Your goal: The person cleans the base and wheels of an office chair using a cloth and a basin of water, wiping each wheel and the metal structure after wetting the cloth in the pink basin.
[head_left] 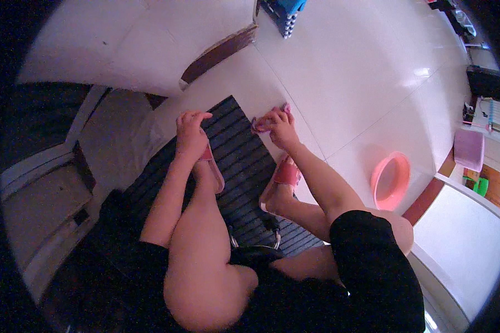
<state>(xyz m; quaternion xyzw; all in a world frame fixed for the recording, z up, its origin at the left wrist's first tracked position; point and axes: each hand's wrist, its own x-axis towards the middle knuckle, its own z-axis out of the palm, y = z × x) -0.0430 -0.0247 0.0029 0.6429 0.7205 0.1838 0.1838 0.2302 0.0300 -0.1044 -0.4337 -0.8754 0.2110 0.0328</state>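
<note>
My right hand (282, 128) grips a crumpled pink-purple cloth (263, 124) at the right edge of a dark ribbed floor mat (243, 156). Part of the cloth pokes out beyond the fingers, over the pale tiles. My left hand (191, 132) is at the mat's far left edge, with its thumb stretched over the mat. Its fingertips are hidden, so I cannot tell whether it holds the edge. Below the hands, a pink slipper (211, 160) is on my left foot and another pink slipper (286, 174) on my right foot.
A salmon-pink plastic basin (389, 181) stands on the tiled floor (349, 83) to the right. A white wall with a brown baseboard (218, 52) juts in at upper left. A white panel (462, 220) borders the right side. A blue object (289, 10) sits at the top.
</note>
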